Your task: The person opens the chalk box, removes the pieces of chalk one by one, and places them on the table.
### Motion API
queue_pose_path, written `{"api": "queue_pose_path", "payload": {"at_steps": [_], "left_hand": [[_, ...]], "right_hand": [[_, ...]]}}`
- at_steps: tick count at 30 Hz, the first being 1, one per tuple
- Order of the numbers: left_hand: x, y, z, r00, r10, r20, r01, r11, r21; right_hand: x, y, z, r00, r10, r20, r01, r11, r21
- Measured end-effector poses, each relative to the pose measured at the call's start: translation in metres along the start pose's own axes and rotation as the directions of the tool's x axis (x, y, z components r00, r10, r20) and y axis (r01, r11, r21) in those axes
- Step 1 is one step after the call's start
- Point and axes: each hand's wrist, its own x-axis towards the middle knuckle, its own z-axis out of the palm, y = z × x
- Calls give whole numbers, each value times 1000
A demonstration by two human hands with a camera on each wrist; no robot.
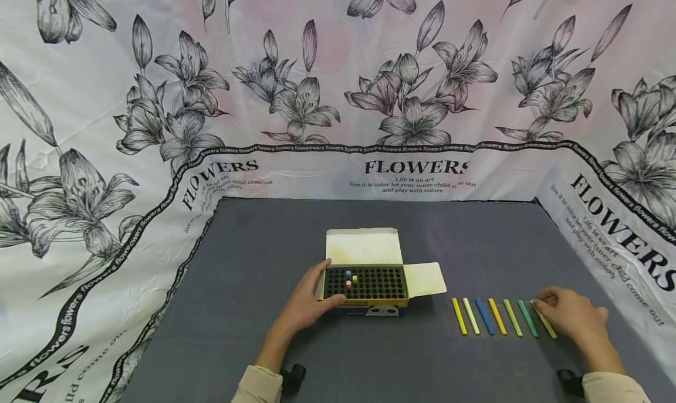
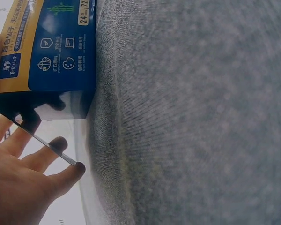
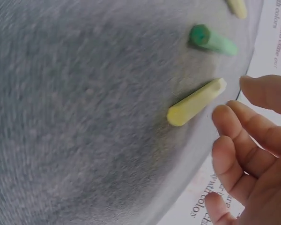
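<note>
A chalk box [image 1: 364, 303] stands with its lid and side flap folded out, its black grid of holes [image 1: 382, 283] facing up. Three chalk ends, blue, pink and yellow-green [image 1: 355, 278], show in the holes. My left hand [image 1: 305, 297] grips the box's left end, thumb on the front face and fingers by the left flap [image 2: 47, 143]. Right of the box, several chalk sticks lie in a row, among them a blue chalk [image 1: 484, 316] and a green chalk [image 3: 213, 40]. At the row's right end, my right hand [image 1: 575, 315] hovers beside a yellow chalk [image 3: 196, 102], thumb and fingertips parted near its far end.
A dark grey cloth [image 1: 253, 250] covers the table. White flower-printed sheeting [image 1: 296, 174] rises behind it and along both sides. The box's right flap [image 1: 425, 278] sticks out toward the chalk row.
</note>
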Motion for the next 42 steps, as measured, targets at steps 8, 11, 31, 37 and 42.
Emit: {"api": "queue_pose_path", "payload": {"at_steps": [8,11,31,37,42], "left_hand": [[0,-2,2,1000,-2,-2,2,1000,-2],[1,-1,2,1000,-4,-6,4,1000,-7],[0,-1,3,1000,-10,-10,10,1000,-14],[0,-2,4,1000,-10,-7,10,1000,-2],[1,-2,3,1000,-7,1,7,1000,-17]], "right_hand": [[-11,-22,7,957,-45,-285,55,998,27],[-15,-36,14,901,-85,-427,109,993,34],[-12,-150,39,515,-346,-784,558,830,0],[-6,-174,50,492,-400,-774,615,788,-17],[-2,-193,61,484,-446,-753,645,763,-37]]}}
